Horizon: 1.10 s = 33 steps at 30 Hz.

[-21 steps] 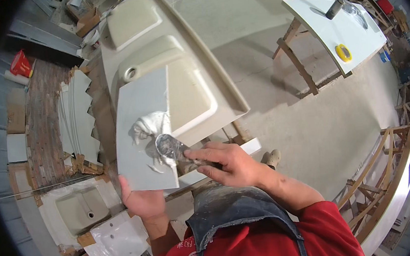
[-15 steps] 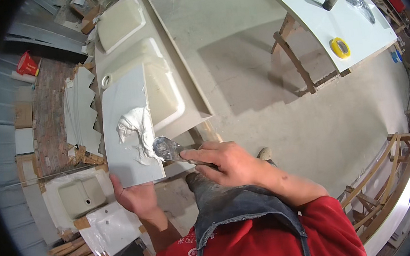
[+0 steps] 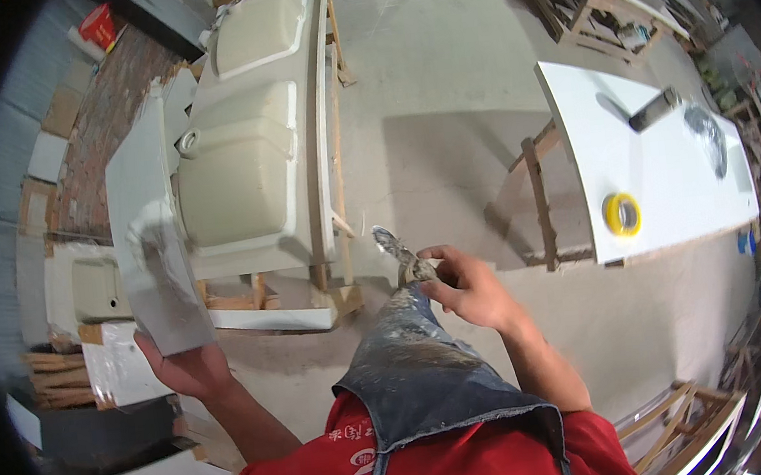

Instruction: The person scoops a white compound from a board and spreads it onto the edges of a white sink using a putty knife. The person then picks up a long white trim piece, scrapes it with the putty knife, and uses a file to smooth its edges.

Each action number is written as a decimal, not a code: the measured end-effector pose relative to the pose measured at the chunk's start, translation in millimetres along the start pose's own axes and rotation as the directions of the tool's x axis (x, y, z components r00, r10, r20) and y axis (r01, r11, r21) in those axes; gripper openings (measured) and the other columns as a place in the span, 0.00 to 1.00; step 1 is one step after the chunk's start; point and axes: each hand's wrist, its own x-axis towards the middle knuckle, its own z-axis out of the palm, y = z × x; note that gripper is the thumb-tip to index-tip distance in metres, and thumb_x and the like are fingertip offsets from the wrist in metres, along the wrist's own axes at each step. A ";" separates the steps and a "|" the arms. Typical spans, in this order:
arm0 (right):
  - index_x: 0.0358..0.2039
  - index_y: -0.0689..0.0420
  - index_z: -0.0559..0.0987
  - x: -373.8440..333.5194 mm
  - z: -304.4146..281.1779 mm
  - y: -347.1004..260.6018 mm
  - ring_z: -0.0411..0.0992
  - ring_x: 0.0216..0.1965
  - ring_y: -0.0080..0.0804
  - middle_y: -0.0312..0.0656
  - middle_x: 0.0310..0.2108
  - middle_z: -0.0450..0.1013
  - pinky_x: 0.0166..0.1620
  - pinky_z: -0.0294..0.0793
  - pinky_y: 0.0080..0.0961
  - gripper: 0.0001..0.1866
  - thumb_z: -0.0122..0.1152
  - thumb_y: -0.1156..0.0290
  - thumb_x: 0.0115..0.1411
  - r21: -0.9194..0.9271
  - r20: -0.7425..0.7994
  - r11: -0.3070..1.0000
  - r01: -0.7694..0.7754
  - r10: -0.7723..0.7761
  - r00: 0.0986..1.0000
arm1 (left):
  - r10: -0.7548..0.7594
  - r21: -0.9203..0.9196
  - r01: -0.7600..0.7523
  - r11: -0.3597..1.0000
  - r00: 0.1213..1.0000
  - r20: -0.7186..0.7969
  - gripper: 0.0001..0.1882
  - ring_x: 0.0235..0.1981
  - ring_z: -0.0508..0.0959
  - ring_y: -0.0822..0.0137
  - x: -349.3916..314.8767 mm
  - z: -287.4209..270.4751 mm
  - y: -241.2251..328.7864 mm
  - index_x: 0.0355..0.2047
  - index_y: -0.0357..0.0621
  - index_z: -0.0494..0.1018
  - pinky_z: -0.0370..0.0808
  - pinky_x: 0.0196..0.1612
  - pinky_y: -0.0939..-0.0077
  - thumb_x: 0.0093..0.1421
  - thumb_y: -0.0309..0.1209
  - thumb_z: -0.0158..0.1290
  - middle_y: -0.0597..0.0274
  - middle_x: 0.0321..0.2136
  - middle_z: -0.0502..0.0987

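My left hand [image 3: 187, 366] grips the lower end of a long white board [image 3: 132, 179], fingers under it and thumb at its edge. A blurred smear of white paste [image 3: 150, 225] lies on the board's face. My right hand [image 3: 472, 288] is closed on a putty knife [image 3: 390, 244] with a dirty, paste-marked blade, held low over my stained dark apron [image 3: 418, 344]. The knife is apart from the board, and its handle is partly hidden by my fingers. Beside the board stands a countertop with cream sink basins [image 3: 241, 168], undersides up, on a wooden frame.
At the right, a white panel [image 3: 659, 183] on wooden legs bears a yellow tape roll [image 3: 622, 214], a dark cylinder [image 3: 654, 109] and a clear plastic item [image 3: 707, 142]. Another sink [image 3: 97, 290] and wood strips [image 3: 57, 378] lie at the left. A wooden frame [image 3: 692, 423] stands lower right.
My right hand has drawn the putty knife off the paste, away from the board. The board has shifted left in my left hand, and the whole view has turned.
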 end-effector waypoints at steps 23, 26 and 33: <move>0.52 0.57 0.81 368.2 -220.6 -229.5 0.74 0.28 0.44 0.48 0.31 0.76 0.34 0.73 0.30 0.25 0.67 0.79 0.51 -0.304 0.639 0.615 0.727 -0.434 0.635 | 0.349 0.348 -0.183 0.919 0.789 -0.505 0.30 0.64 0.69 0.58 231.2 22.8 -288.7 0.69 0.42 0.59 0.67 0.64 0.59 0.72 0.43 0.46 0.58 0.63 0.69; 0.51 0.57 0.81 425.5 -214.6 -229.5 0.75 0.28 0.45 0.48 0.32 0.77 0.34 0.74 0.34 0.23 0.67 0.78 0.52 -0.197 0.745 0.501 0.843 -0.482 0.461 | 0.553 0.500 -0.293 0.815 0.652 -0.519 0.30 0.65 0.67 0.55 258.3 34.0 -314.8 0.69 0.39 0.59 0.63 0.66 0.55 0.73 0.45 0.42 0.55 0.64 0.68; 0.51 0.54 0.82 558.6 -206.4 -282.6 0.78 0.35 0.48 0.46 0.35 0.79 0.38 0.77 0.33 0.21 0.67 0.72 0.54 0.016 0.987 0.278 0.960 -0.157 0.029 | 0.791 0.720 -0.347 0.601 0.129 -0.598 0.34 0.60 0.73 0.55 311.4 48.8 -376.5 0.66 0.39 0.63 0.70 0.60 0.59 0.68 0.49 0.52 0.55 0.59 0.72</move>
